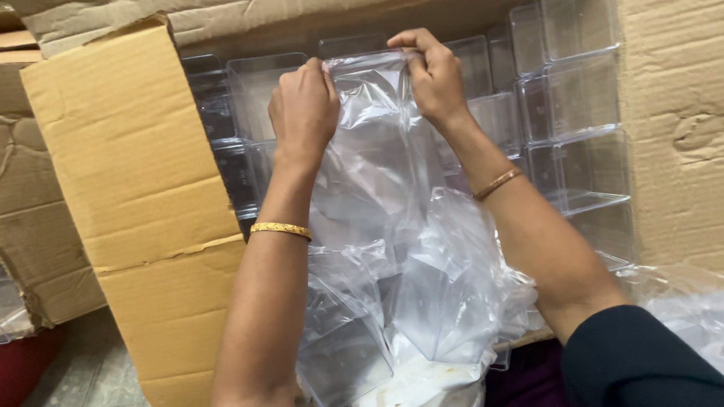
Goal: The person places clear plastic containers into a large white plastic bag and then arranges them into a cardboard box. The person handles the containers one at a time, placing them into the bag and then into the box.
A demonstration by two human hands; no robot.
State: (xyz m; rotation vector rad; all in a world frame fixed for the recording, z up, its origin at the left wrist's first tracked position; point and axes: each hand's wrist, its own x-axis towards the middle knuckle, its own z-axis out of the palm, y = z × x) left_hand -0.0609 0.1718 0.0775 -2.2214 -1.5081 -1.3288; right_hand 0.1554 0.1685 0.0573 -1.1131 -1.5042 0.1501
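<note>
left hand (303,104): your fingers pinched shut on the top edge of the clear plastic bag (377,203), likely so the mouth stays up
right hand (434,75): just beside your left, clamped on the same top edge; both grips pull the film taut between them
bag: hangs down from your hands, between your forearms, clear square pieces bunched at its bottom
behind your hands: stacked clear plastic boxes (573,98) packed in rows inside the cardboard carton (671,128)
left of your left hand: carton flap (136,173) folded open, giving access
wrists: gold bangle (280,229) each
</note>
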